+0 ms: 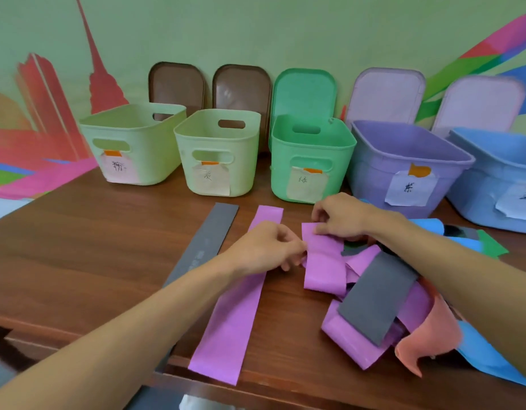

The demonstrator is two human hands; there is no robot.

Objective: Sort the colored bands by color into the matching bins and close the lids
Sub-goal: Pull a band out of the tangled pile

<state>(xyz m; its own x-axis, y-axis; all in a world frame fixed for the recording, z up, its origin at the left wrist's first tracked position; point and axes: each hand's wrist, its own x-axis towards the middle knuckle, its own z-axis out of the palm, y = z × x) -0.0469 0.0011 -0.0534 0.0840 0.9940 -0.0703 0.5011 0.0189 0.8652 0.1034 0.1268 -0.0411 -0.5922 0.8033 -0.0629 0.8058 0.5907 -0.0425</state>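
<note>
**Head view: both hands on a folded purple band, its bin ahead and to the right**

Head camera shows the left hand (pixel 264 247) and right hand (pixel 344 217) close together over the desk (pixel 93 247). Each pinches the folded purple band (pixel 323 267), the left at its near-left edge and the right at its far corner. The band lies between the hands, straight ahead of the person. Its long axis runs away from the body, roughly parallel to a flat purple band (pixel 235 315) laid out just to its left. Its lower folds touch the heap of bands (pixel 359 338) on the right.

By colour it probably belongs in the purple bin (pixel 371 173), which stands open ahead and to the right, its lid (pixel 386 96) leaning on the wall behind. The right hand is nearer that bin, so the carry would likely fall to it, going forward and rightward once the band is free of the heap. No band can be seen in a bin from this angle.
</note>
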